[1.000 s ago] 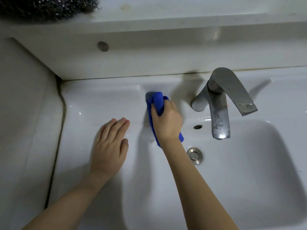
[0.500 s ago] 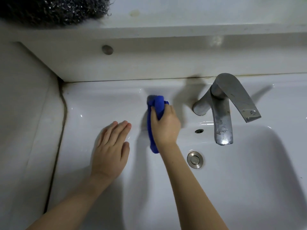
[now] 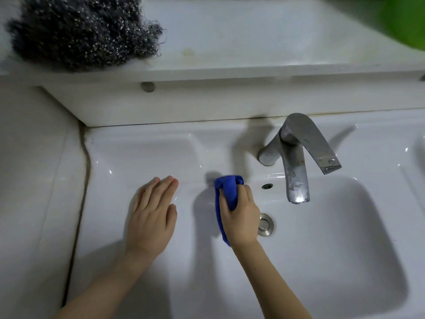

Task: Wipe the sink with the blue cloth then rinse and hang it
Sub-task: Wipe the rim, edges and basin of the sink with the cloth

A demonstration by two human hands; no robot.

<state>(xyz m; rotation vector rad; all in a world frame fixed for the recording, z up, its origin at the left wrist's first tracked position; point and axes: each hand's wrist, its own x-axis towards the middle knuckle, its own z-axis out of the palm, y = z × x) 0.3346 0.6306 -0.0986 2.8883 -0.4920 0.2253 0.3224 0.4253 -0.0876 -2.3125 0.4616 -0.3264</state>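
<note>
My right hand [image 3: 241, 217] grips a bunched blue cloth [image 3: 227, 192] and holds it against the left inner wall of the white sink [image 3: 345, 238], just left of the metal drain plug [image 3: 265, 224]. The cloth sticks out above my fingers and trails below my palm. My left hand [image 3: 151, 215] rests flat, fingers straight, on the sink's left ledge. The grey metal tap [image 3: 296, 157] stands behind the basin to the right of the cloth; no water runs from it.
A steel wool scourer [image 3: 85, 31] lies on the white shelf [image 3: 253, 72] behind the sink. Something green [image 3: 407, 21] shows at the top right corner. A tiled wall [image 3: 34, 180] runs along the left. A small overflow hole [image 3: 267, 186] sits below the tap.
My right hand has drawn the cloth down from the back ledge toward the basin's left wall. The left hand stays flat on the ledge. The view has tilted up, showing more shelf.
</note>
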